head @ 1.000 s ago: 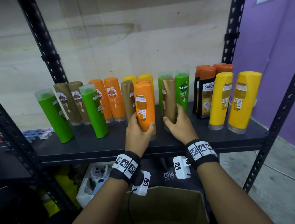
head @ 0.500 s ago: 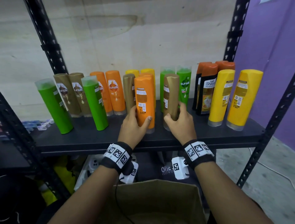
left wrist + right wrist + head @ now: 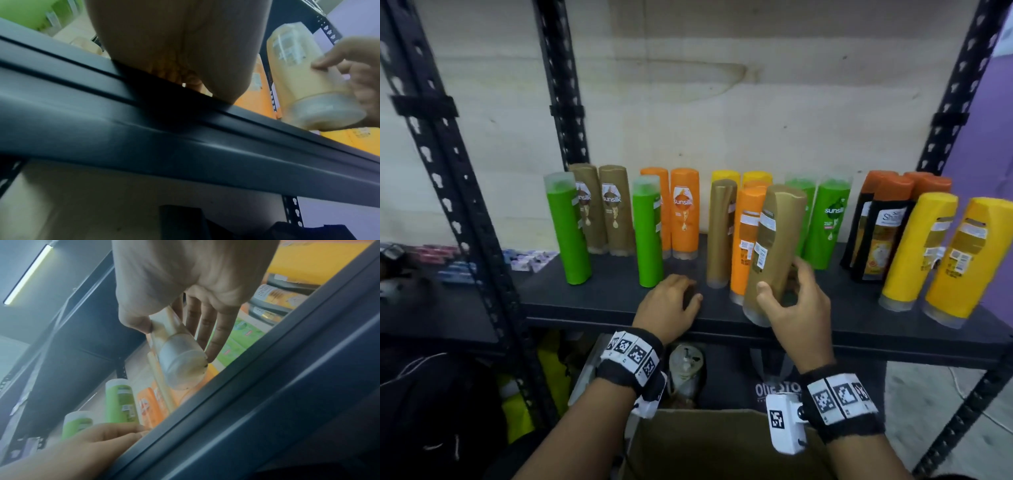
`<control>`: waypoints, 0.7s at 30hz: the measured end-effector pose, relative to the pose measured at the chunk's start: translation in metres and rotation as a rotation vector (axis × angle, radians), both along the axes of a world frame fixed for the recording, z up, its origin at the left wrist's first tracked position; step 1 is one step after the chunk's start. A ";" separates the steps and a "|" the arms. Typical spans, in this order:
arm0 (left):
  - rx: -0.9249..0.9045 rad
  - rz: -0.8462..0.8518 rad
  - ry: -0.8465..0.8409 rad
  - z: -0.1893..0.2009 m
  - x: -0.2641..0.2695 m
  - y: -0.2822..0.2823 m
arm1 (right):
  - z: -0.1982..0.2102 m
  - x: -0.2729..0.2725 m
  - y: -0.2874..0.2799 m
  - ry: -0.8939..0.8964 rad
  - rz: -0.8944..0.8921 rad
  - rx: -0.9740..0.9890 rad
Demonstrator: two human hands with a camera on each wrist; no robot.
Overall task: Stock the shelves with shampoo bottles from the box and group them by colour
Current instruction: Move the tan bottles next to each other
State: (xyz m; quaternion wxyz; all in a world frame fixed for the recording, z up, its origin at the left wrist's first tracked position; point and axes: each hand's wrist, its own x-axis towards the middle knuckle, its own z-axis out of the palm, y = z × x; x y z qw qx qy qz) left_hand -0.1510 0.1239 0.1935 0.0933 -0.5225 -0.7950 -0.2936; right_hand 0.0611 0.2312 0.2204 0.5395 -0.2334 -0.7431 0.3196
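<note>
My right hand [image 3: 782, 281] grips a gold shampoo bottle [image 3: 774, 246] near its clear cap, lifted off the black shelf [image 3: 613, 301] and tilted. The right wrist view shows the thumb and fingers of that hand [image 3: 176, 337] round the gold bottle [image 3: 180, 363], cap end toward the camera. An orange bottle [image 3: 748, 240] stands just behind it, with another gold bottle [image 3: 719, 233] to its left. My left hand [image 3: 674, 298] rests on the shelf front, left of those bottles, holding nothing. In the left wrist view the left hand [image 3: 174, 48] lies on the shelf edge, and the gold bottle [image 3: 304, 78] is at right.
The shelf holds green bottles [image 3: 568, 229], two gold ones [image 3: 599, 209], orange ones [image 3: 681, 212], green ones [image 3: 825, 222], black ones with orange caps [image 3: 883, 222] and yellow ones [image 3: 917, 250]. An open cardboard box [image 3: 722, 445] sits below me. Black uprights [image 3: 448, 171] frame the shelf.
My left hand let go of the orange bottle and dropped onto the shelf to its left. My right hand lifted the gold bottle and tilted it.
</note>
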 end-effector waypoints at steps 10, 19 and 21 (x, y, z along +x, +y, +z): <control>-0.173 0.088 0.100 -0.009 -0.012 -0.022 | -0.017 -0.053 -0.031 -0.038 0.124 -0.001; -0.113 0.101 0.107 -0.014 -0.011 -0.024 | -0.016 -0.083 -0.040 -0.126 0.000 0.034; -0.105 0.109 0.115 -0.016 -0.010 -0.023 | -0.016 -0.086 -0.038 -0.158 -0.014 0.033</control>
